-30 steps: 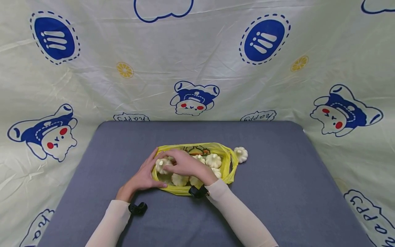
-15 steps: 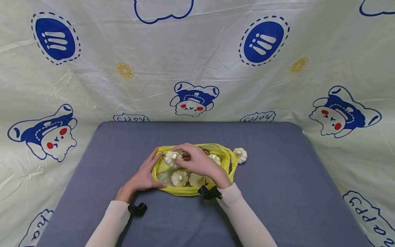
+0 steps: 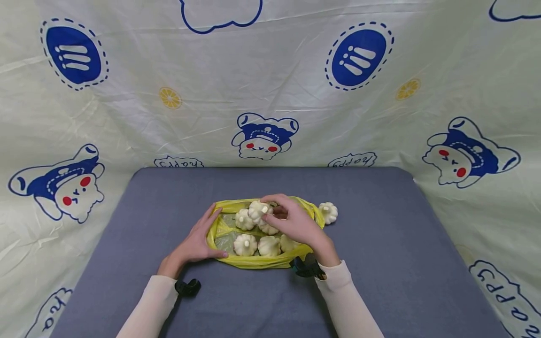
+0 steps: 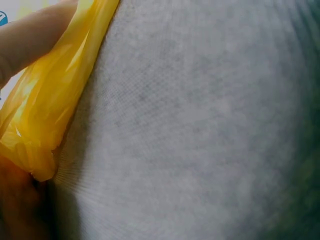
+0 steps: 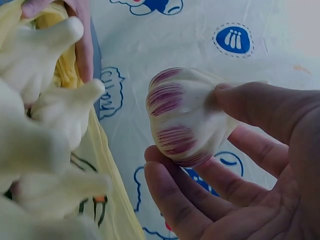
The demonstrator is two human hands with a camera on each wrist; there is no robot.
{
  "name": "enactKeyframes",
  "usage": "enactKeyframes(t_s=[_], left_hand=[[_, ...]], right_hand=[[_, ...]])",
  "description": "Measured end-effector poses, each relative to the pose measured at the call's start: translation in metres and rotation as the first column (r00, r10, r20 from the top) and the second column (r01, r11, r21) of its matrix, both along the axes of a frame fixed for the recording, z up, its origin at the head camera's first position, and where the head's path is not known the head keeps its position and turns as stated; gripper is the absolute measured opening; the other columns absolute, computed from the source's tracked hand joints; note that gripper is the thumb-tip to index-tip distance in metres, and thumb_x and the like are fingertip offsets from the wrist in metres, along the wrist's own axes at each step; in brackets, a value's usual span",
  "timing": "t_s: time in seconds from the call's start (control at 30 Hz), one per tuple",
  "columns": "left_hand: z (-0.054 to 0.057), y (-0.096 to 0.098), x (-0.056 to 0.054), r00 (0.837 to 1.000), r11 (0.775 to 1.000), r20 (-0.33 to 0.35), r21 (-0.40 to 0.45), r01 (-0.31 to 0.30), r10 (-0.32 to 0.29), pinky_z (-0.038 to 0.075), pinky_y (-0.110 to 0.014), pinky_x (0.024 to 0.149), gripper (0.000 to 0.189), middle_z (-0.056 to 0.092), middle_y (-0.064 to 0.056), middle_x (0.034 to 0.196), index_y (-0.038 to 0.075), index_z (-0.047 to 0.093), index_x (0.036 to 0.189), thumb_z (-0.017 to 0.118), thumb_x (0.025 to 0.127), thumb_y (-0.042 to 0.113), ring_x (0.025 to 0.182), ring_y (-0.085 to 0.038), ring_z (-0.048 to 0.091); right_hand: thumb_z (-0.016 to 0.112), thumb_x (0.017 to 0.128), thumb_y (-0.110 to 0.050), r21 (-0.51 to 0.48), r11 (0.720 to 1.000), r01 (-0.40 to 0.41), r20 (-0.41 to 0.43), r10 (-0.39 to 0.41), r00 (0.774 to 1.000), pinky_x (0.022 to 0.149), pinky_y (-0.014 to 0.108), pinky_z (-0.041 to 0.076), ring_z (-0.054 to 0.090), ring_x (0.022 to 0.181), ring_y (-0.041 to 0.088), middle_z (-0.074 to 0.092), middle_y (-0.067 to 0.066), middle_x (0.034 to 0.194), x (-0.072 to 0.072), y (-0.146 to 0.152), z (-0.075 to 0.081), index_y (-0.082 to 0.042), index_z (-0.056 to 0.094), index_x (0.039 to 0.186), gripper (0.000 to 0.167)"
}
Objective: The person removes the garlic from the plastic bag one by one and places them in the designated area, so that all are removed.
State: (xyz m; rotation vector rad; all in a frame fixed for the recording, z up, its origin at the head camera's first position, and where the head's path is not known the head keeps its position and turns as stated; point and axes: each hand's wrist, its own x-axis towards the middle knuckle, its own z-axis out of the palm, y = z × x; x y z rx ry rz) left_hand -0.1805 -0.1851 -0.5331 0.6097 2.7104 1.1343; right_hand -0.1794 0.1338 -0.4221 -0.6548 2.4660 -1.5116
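A yellow plastic bag lies on the table with its mouth spread, several white garlic bulbs inside. At its left end my left hand holds the rim, the thumb lying over the yellow plastic in the left wrist view. My right hand pinches one garlic bulb between thumb and fingers, raised above the others. Purple streaks mark this bulb in the right wrist view. Part of the bag's right side is hidden behind my right hand.
One loose garlic bulb sits on the table just right of the bag. The dark grey table extends around both arms. A pale printed sheet hangs behind it and down both sides.
My right hand has lifted the garlic bulb from the bag's left end and carried it rightward over the other bulbs. My left hand has stayed at the bag's left rim.
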Motion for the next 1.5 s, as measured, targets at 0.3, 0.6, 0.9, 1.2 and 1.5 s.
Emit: enactKeyframes(t_s=[0.3, 0.6, 0.9, 1.2, 1.5], left_hand=[[-0.001, -0.001, 0.000, 1.000, 1.000, -0.001, -0.007, -0.007, 0.007, 0.015, -0.073, 0.119, 0.127, 0.002, -0.009, 0.175, 0.021, 0.017, 0.167, 0.091, 0.068, 0.050, 0.158, -0.043, 0.009], [-0.001, -0.001, 0.002, 1.000, 1.000, 0.012, -0.002, -0.016, 0.016, 0.014, -0.073, 0.120, 0.128, 0.002, -0.007, 0.175, 0.021, 0.016, 0.167, 0.091, 0.068, 0.052, 0.158, -0.043, 0.009], [-0.003, 0.000, 0.001, 1.000, 1.000, 0.011, -0.009, -0.009, 0.009, 0.015, -0.073, 0.120, 0.128, 0.002, -0.007, 0.175, 0.021, 0.015, 0.167, 0.090, 0.069, 0.052, 0.158, -0.042, 0.009], [0.000, 0.000, 0.000, 1.000, 1.000, 0.027, -0.004, -0.011, 0.011, 0.013, -0.072, 0.120, 0.128, 0.001, -0.006, 0.175, 0.021, 0.016, 0.167, 0.091, 0.068, 0.049, 0.158, -0.042, 0.008], [0.003, 0.001, 0.000, 0.999, 1.000, 0.045, -0.006, -0.008, 0.008, 0.013, -0.073, 0.120, 0.126, -0.001, -0.005, 0.175, 0.022, 0.015, 0.167, 0.090, 0.070, 0.049, 0.159, -0.042, 0.007]], right_hand=[[0.069, 0.100, -0.028, 0.008, 0.994, 0.113, -0.033, -0.113, 0.993, 0.103, 0.051, 0.053, 0.063, 0.123, 0.030, 0.059, 0.007, 0.142, 0.009, 0.027, 0.002, -0.022, 0.064, 0.137, 0.037], [0.070, 0.100, -0.025, 0.025, 0.982, 0.186, -0.042, -0.185, 0.982, 0.097, 0.052, 0.056, 0.066, 0.120, 0.035, 0.058, 0.013, 0.144, 0.015, 0.057, -0.006, -0.014, 0.062, 0.139, 0.042], [0.072, 0.099, -0.024, 0.015, 0.970, 0.243, -0.070, -0.241, 0.968, 0.096, 0.053, 0.056, 0.066, 0.121, 0.035, 0.062, 0.012, 0.139, 0.020, 0.083, -0.016, -0.017, 0.063, 0.137, 0.040], [0.071, 0.099, -0.024, 0.043, 0.939, 0.340, -0.125, -0.333, 0.935, 0.089, 0.027, 0.056, 0.065, 0.118, 0.028, 0.067, 0.011, 0.132, 0.018, 0.112, -0.019, -0.014, 0.064, 0.136, 0.039], [0.071, 0.099, -0.024, -0.012, 0.907, 0.422, -0.135, -0.420, 0.898, 0.088, 0.013, 0.050, 0.061, 0.114, 0.011, 0.063, 0.009, 0.136, 0.016, 0.131, -0.023, -0.012, 0.064, 0.138, 0.041]])
